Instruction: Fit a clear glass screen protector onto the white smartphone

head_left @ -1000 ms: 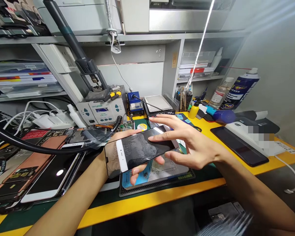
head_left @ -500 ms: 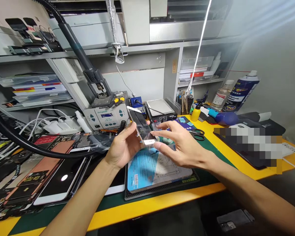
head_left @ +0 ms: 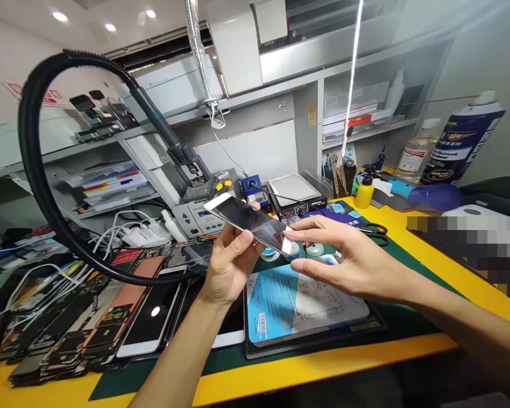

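A white-framed smartphone (head_left: 255,222) with a dark, reflective screen is tilted in the air above the bench. My left hand (head_left: 233,260) is closed around it, thumb on the near edge and fingertips showing past the far edge. My right hand (head_left: 344,252) is at the phone's lower right end, thumb and fingers apart; its forefinger tip is at the screen or just over it, and I cannot tell if they touch. Under both hands lies a blue and white printed pad (head_left: 306,300) on a dark perforated plate (head_left: 255,350).
Phone parts and phones (head_left: 153,311) are piled at left, beneath a looping black hose (head_left: 32,147). Behind the hands stand a hot-air station (head_left: 208,218) and a heating plate (head_left: 295,190). At right are a yellow bottle (head_left: 364,194), scissors (head_left: 376,232) and a spray can (head_left: 461,144).
My view has swung left and tilted. The phone has turned flatter, its far end now pointing left. My left hand still holds it, and my right hand stays by its lower end.
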The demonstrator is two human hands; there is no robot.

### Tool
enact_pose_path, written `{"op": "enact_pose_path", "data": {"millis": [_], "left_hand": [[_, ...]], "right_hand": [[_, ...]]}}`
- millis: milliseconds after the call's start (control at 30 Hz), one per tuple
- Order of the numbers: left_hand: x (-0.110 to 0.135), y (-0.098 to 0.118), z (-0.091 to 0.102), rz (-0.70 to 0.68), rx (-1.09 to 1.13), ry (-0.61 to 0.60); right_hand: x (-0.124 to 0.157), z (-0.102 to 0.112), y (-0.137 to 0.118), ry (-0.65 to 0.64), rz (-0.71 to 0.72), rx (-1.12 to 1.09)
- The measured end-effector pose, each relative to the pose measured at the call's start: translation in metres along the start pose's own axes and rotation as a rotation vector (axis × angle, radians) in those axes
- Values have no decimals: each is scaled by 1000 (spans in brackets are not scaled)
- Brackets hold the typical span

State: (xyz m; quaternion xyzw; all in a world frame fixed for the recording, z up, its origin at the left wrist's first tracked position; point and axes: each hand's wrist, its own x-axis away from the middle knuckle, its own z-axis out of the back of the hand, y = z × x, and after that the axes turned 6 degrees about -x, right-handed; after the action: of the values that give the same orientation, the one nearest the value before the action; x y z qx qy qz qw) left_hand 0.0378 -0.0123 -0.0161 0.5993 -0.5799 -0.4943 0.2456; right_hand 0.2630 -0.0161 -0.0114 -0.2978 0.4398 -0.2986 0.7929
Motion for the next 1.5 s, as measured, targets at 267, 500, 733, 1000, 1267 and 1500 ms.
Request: {"op": "enact_pose_path", "data": {"millis": [267,500,733,1000,1267,1500], "left_hand": [[-1,-2,2,33,12,5],[-3,-3,2,66,48,63],[-3,-3,2,39,55,77],[-2,-1,2,20,-14,104],[-1,3,0,-11,-7,83],[0,5,-2,-24,-61,83]], "right_hand": [[0,-1,1,-13,58,68],[-2,-3,-4,42,-29,46],[-3,-3,-8,48,-44,36],[-3,-3,-9,72,-16,34],[1,-7,-7,112,20,23],[2,-6,-9,115,19,10]]}}
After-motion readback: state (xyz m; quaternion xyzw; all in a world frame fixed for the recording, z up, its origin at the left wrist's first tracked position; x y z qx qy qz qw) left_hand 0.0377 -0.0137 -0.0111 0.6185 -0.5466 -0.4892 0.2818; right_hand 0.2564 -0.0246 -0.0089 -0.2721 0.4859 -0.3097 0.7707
